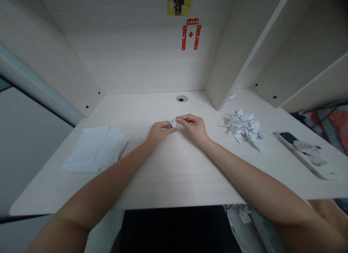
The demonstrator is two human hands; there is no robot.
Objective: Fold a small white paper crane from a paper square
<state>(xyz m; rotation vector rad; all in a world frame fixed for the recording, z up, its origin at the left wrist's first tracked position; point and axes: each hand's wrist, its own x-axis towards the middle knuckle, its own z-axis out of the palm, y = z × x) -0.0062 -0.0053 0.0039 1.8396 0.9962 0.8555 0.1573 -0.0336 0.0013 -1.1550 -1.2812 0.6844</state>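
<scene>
A small folded piece of white paper [174, 123] is held between both hands, just above the middle of the desk. My left hand [161, 131] pinches its lower left side between thumb and fingers. From the right, my right hand [193, 126] grips its upper edge with thumb and forefinger. The paper is creased into a pointed shape; its finer folds are too small to make out. To the right lies a heap of folded white paper pieces [244, 126] with sharp tips. A stack of flat white paper sheets [89, 147] rests at the left.
A phone in a decorated case [307, 155] lies at the right of the desk [174, 180]. Behind my hands is a round cable hole [182, 98]. An upright panel [231, 53] rises at the back right, with another scrap of folded paper [232, 97] beside its foot.
</scene>
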